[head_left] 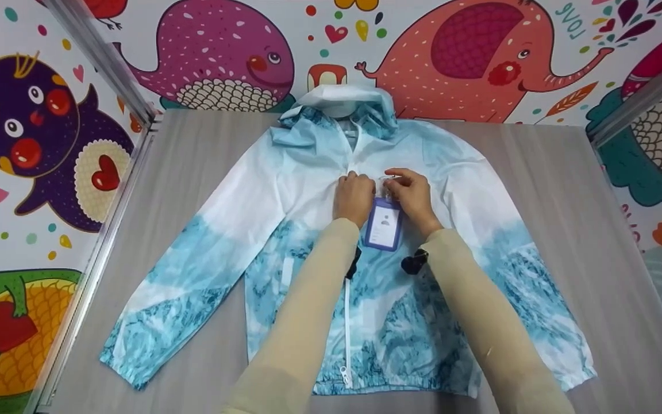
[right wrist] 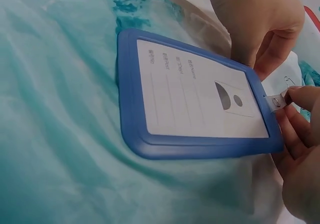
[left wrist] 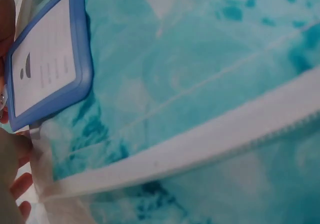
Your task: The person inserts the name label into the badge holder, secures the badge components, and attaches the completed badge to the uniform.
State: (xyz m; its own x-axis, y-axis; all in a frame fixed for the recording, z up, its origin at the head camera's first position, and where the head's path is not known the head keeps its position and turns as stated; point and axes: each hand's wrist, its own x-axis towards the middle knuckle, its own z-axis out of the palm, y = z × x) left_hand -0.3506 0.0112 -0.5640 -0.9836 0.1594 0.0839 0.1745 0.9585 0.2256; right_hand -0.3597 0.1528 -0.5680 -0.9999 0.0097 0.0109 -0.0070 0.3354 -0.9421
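Observation:
A white-and-teal hooded jacket (head_left: 314,190) lies spread out, front up, its sleeves angled outward. On its chest rests a blue-framed ID badge holder (head_left: 384,224), with a printed card and a short clear strap (right wrist: 274,103) at its top end. My right hand (head_left: 412,198) pinches that strap between thumb and fingertips, beside a thin metal wire piece (right wrist: 288,80). Close by on the left, my left hand (head_left: 355,198) has its fingers curled down, gripping the jacket's fabric near the front zipper. Its fingertips are partly hidden in the right wrist view.
Underneath is a grey wood-grain table (head_left: 193,144) with metal rails (head_left: 95,241) along its side. Walls with cartoon animals (head_left: 463,63) stand behind and at both sides. The zipper pull (head_left: 345,375) lies at the jacket's hem, and black wrist gear (head_left: 414,263) hangs beneath the right sleeve.

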